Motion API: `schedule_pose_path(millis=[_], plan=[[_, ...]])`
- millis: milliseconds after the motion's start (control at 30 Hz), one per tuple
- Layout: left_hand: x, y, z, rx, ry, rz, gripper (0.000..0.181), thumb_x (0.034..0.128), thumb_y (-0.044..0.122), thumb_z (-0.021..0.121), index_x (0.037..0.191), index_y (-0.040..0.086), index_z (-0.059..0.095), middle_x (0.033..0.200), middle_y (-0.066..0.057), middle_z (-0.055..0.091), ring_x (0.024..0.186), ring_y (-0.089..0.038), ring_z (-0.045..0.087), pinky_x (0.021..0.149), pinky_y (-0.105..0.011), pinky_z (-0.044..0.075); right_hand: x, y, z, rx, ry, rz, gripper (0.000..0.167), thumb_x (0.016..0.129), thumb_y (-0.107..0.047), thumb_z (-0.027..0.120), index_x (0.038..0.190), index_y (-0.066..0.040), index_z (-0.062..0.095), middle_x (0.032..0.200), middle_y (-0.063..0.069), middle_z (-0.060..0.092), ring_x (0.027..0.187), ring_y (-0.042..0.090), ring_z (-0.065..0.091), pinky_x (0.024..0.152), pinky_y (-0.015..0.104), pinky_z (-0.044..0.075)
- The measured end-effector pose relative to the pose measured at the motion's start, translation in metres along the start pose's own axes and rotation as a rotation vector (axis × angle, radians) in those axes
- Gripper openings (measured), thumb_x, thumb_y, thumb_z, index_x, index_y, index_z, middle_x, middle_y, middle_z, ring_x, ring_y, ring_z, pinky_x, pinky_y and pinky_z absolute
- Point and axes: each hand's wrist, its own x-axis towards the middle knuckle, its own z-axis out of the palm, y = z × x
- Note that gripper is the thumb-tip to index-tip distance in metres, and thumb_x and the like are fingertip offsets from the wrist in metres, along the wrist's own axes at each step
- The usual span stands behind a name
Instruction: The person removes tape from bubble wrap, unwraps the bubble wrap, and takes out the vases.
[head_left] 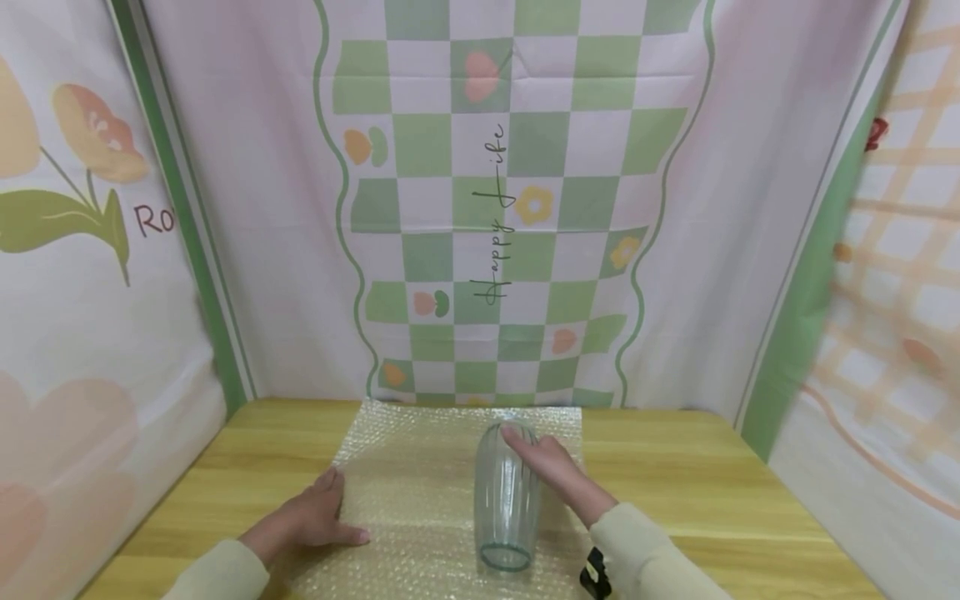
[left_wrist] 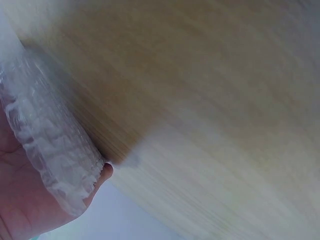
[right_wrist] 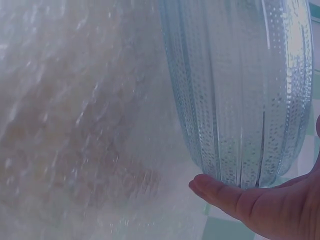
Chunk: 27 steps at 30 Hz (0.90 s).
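Observation:
A clear, bluish glass vase (head_left: 504, 500) with ribbed sides lies on a sheet of bubble wrap (head_left: 412, 483). My right hand (head_left: 555, 467) grips the vase's far end, thumb along the top and fingers mostly hidden on the right side. In the right wrist view, the thumb (right_wrist: 220, 192) lies against the end of the ribbed glass. At the wrap's left edge rests my left hand (head_left: 315, 512), its thumb spread away from the straight fingers. The left wrist view shows the wrap's edge (left_wrist: 55, 135) raised against the palm.
Beneath the wrap is a wooden table (head_left: 675, 467), bare on both sides of the sheet. A checked curtain (head_left: 480, 250) hangs behind it, with printed cloths at left and right. A black object (head_left: 596, 573) shows by the right sleeve.

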Motion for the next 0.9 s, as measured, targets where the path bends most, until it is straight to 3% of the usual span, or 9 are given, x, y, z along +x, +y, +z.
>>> schedule_pose_path(millis=[67,333,600,900], plan=[[0.000,-0.001,0.001,0.004,0.001,0.006,0.117,0.0731,0.057,0.077,0.139,-0.025,0.024,0.145,-0.045,0.015,0.135,-0.056,0.019,0.110,-0.062,0.022,0.001,0.000,0.002,0.009,-0.005,0.015,0.108,0.086,-0.072,0.051,0.132,0.024,0.036,0.130,0.043,0.044,0.119,0.053,0.046,0.099,0.059,0.041],[-0.001,0.000,0.000,0.003,0.011,0.012,0.118,0.0724,0.057,0.078,0.139,-0.025,0.024,0.145,-0.045,0.015,0.134,-0.057,0.020,0.109,-0.062,0.023,0.006,0.000,0.006,0.027,-0.011,0.027,0.107,0.085,-0.069,0.055,0.133,0.025,0.034,0.131,0.045,0.041,0.119,0.053,0.046,0.099,0.060,0.041],[0.009,-0.014,0.011,-0.007,0.030,0.025,0.128,0.0675,0.070,0.072,0.141,-0.023,0.023,0.147,-0.043,0.013,0.136,-0.055,0.018,0.110,-0.062,0.020,0.008,-0.001,0.007,0.026,-0.026,0.057,0.113,0.080,-0.069,0.062,0.134,0.026,0.031,0.133,0.046,0.037,0.121,0.055,0.043,0.100,0.061,0.039],[0.015,-0.027,0.019,-0.016,0.057,0.051,0.131,0.0661,0.074,0.070,0.140,-0.024,0.022,0.146,-0.045,0.013,0.135,-0.056,0.017,0.110,-0.063,0.019,0.009,-0.007,0.007,0.019,-0.052,0.109,0.111,0.075,-0.064,0.071,0.131,0.025,0.036,0.124,0.040,0.048,0.113,0.050,0.052,0.097,0.059,0.043]])
